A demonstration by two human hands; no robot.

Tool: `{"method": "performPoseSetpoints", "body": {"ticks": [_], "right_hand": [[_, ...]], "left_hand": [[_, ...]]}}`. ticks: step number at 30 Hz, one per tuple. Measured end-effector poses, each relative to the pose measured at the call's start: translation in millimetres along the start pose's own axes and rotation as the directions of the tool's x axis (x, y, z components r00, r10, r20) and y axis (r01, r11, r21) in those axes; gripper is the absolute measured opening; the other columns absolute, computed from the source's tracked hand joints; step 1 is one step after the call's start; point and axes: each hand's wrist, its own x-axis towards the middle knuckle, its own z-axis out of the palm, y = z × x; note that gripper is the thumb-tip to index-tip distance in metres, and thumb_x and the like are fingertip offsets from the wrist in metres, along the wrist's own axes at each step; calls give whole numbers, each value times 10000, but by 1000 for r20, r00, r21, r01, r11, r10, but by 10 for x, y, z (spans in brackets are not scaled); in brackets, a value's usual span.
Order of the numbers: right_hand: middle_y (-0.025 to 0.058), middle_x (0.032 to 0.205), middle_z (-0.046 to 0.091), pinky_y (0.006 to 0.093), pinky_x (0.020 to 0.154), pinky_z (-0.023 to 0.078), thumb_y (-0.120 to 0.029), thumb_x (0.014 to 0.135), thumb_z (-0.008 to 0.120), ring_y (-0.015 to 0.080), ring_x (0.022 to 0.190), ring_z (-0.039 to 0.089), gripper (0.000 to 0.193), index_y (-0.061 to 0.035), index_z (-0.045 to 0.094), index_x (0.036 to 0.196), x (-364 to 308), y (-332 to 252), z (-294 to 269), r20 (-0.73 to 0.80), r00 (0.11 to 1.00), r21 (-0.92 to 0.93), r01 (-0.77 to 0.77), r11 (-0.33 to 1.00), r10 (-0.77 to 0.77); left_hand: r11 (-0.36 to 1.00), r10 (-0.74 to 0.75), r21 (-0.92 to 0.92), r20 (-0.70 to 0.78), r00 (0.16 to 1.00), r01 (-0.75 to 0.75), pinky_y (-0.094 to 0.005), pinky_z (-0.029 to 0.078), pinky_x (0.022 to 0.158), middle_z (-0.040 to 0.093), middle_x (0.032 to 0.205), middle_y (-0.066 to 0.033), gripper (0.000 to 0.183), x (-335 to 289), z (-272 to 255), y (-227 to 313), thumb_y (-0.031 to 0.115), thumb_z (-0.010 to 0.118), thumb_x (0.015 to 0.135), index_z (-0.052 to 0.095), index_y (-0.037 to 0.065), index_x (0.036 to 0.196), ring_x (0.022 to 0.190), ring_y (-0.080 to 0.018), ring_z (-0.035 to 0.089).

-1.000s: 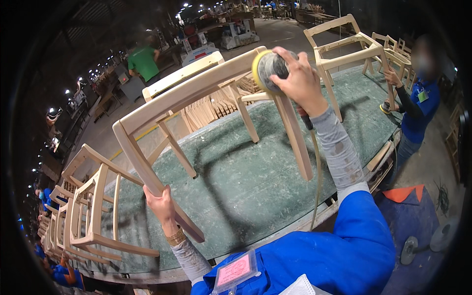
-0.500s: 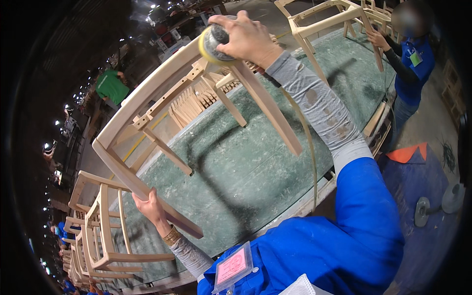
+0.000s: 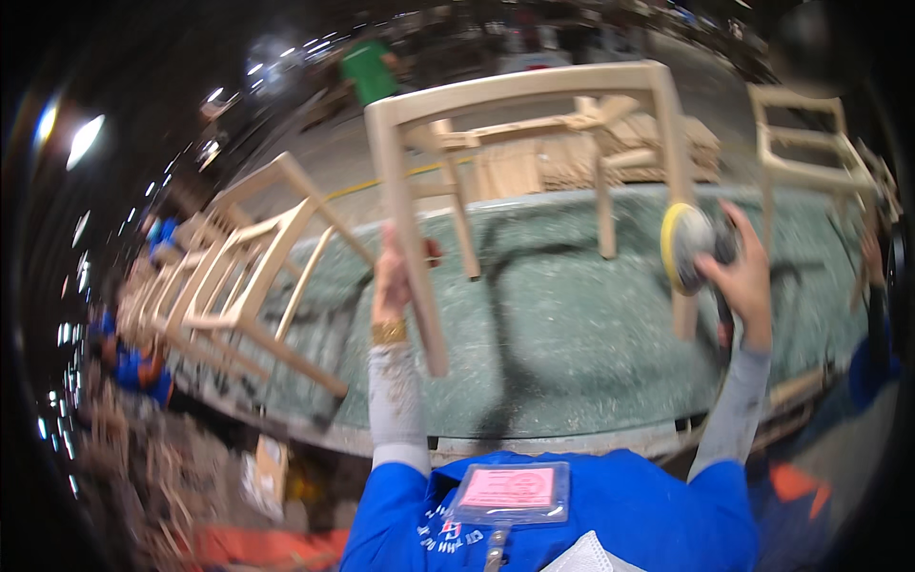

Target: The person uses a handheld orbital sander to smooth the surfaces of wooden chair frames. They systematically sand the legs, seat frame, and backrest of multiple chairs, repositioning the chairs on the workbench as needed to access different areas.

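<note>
A pale wooden chair frame (image 3: 519,92) stands over the green tabletop in front of me, its curved top rail across the far side. My left hand (image 3: 391,281) is closed around its left post, near the lower part; the fingers are partly behind the wood. In my right hand (image 3: 746,272) is a round orbital sander (image 3: 701,246) with a yellow-edged pad. The pad is tilted upright and faces the frame's right post (image 3: 675,162), touching or very close to it; blur hides which.
More wooden chairs (image 3: 250,257) line the table's left side, and another chair (image 3: 810,157) stands at the right. Stacked wooden parts (image 3: 562,162) lie beyond the green table (image 3: 543,381). A person in green (image 3: 369,71) is further back; a co-worker's arm (image 3: 872,329) shows at the far right.
My view has swung round and levelled. The sander has gone from the top rail's right corner down to the right post. My left hand still holds the left post.
</note>
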Motion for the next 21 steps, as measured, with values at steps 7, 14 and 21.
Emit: {"method": "performPoseSetpoints", "body": {"ticks": [7,14,21], "right_hand": [[134,1135,565,328,942,407,-61,564,760,233,1063,540,736,-36,493,1249,-553,-252,558,218,966,221,-185,958,136],[131,1027,562,347,857,449,-69,571,775,268,951,569,700,-66,519,1223,-765,-823,1039,201,980,81,-3,997,-13],[148,1024,521,374,723,496,-114,572,793,308,846,589,704,-154,527,1222,-1119,-1554,1323,280,956,-46,104,993,-87]], "left_hand": [[941,53,-337,187,981,14,-328,485,644,561,801,-105,448,-76,139,111,433,306,977,520,53,1082,672,-211,548],[815,36,-568,243,969,112,-336,497,662,568,860,-128,380,32,277,47,348,328,992,525,37,1087,725,-230,563],[887,24,-443,329,944,132,-323,577,722,614,897,-200,395,219,136,181,304,450,955,521,-50,1116,812,-268,648]]}}
